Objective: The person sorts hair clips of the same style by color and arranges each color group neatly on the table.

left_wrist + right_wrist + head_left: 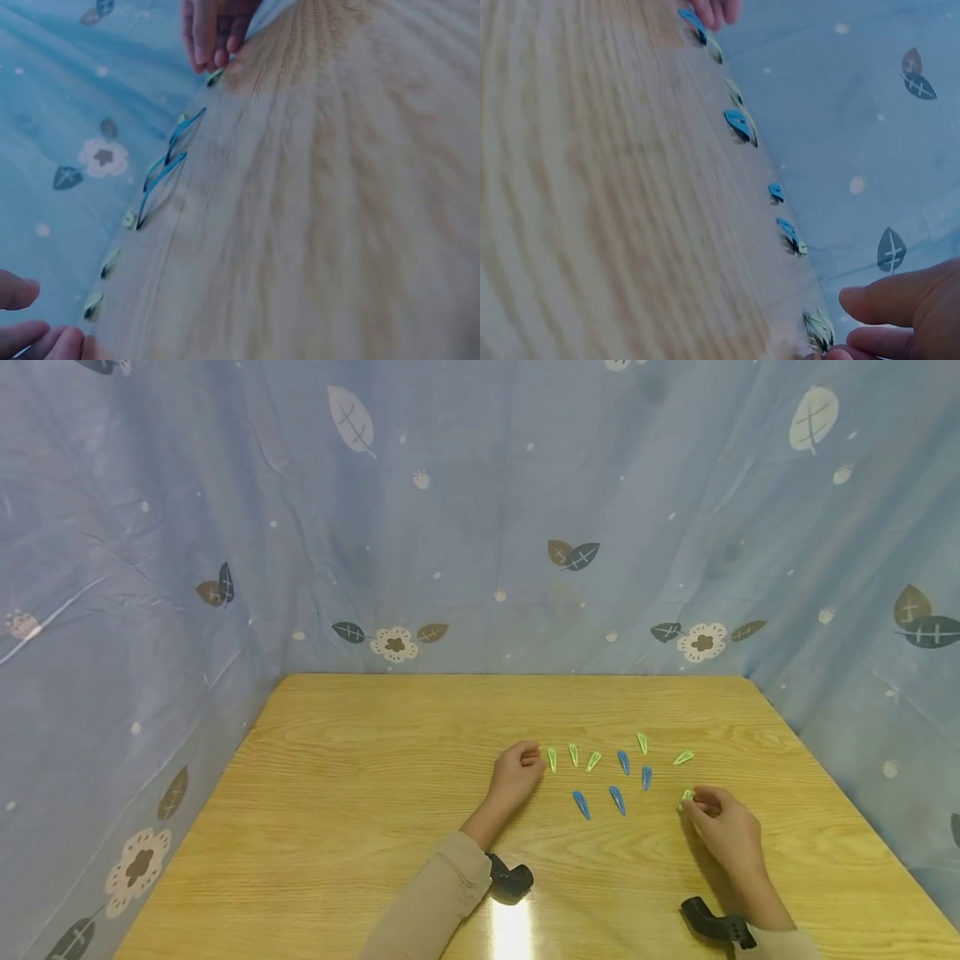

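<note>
Several green snap hair clips (573, 755) and several blue snap hair clips (617, 801) lie spread on the wooden table. My left hand (516, 774) is beside the leftmost green clip (552, 760), fingers loosely bent and nothing between them; in the left wrist view its thumb (16, 290) stands apart from the other fingers. Over at the right, my right hand (726, 828) has its fingertips at the rightmost near green clip (686, 796) and partly covers it. In the right wrist view that clip (819, 330) shows on the tabletop, with the thumb (892, 300) raised apart from the lower fingers.
Another green clip (683, 757) lies just beyond my right hand. The wood-grain table (360, 760) reaches back to a blue patterned curtain (480, 510), which also hangs along both sides. Black wrist mounts (512, 878) sit at both sleeves.
</note>
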The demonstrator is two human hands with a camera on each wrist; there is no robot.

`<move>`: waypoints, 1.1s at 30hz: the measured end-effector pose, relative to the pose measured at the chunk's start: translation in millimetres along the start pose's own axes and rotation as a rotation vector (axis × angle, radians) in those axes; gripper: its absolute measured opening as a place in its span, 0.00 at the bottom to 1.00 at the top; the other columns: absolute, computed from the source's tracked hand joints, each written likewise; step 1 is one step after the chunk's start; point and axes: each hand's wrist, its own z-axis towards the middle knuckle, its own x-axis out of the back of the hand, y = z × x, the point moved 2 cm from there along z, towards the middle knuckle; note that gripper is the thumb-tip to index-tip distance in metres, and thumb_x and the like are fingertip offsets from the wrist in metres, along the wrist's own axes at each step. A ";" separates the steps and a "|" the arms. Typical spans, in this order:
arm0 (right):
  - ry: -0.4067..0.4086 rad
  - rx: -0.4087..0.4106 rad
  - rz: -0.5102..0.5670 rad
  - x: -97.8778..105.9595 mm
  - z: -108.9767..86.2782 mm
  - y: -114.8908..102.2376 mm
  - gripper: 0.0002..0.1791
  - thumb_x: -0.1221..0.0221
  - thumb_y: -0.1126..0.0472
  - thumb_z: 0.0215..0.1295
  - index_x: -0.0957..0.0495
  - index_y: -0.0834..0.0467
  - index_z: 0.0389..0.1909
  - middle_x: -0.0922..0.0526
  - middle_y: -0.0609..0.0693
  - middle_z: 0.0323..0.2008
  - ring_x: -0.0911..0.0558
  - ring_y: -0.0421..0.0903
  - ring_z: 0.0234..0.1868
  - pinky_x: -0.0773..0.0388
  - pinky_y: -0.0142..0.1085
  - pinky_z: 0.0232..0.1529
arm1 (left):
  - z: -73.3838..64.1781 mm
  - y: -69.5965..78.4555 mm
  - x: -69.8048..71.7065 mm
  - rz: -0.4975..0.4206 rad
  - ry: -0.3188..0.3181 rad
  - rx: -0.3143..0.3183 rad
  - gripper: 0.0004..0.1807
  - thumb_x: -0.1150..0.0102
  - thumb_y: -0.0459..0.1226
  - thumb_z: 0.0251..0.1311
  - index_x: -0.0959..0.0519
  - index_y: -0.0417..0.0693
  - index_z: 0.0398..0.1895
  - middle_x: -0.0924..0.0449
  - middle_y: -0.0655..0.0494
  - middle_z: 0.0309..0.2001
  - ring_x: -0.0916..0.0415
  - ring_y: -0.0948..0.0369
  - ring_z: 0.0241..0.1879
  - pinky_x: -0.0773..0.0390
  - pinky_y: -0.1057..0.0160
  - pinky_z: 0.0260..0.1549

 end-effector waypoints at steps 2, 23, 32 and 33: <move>0.008 -0.011 0.005 -1.5 0.4 -0.1 0.23 0.40 0.55 0.65 0.25 0.71 0.51 0.17 0.65 0.38 0.18 0.61 0.40 0.28 0.27 0.27 | 2.6 0.7 -5.0 0.002 0.014 0.007 0.21 0.45 0.34 0.62 0.26 0.33 0.57 0.21 0.45 0.50 0.23 0.53 0.50 0.22 0.62 0.48; 0.035 -0.062 -0.001 -9.6 10.4 -3.2 0.19 0.36 0.62 0.61 0.23 0.74 0.45 0.18 0.65 0.35 0.19 0.58 0.35 0.30 0.27 0.23 | 17.0 10.9 -26.7 0.354 0.201 0.008 0.12 0.31 0.33 0.51 0.16 0.39 0.40 0.22 0.58 0.29 0.26 0.65 0.29 0.25 0.68 0.29; 0.011 -0.096 -0.007 -7.6 12.0 -4.4 0.18 0.37 0.65 0.59 0.22 0.73 0.46 0.17 0.63 0.34 0.19 0.56 0.34 0.30 0.28 0.23 | 16.7 10.6 -25.5 0.412 0.210 -0.003 0.10 0.31 0.33 0.52 0.15 0.42 0.39 0.21 0.57 0.29 0.24 0.63 0.30 0.25 0.67 0.28; 0.006 -0.099 -0.006 -7.1 12.0 -4.5 0.18 0.37 0.65 0.59 0.22 0.73 0.46 0.17 0.63 0.34 0.19 0.57 0.35 0.30 0.28 0.23 | 16.6 10.6 -25.5 0.418 0.211 -0.005 0.10 0.31 0.33 0.52 0.15 0.42 0.39 0.20 0.57 0.29 0.24 0.62 0.30 0.24 0.66 0.28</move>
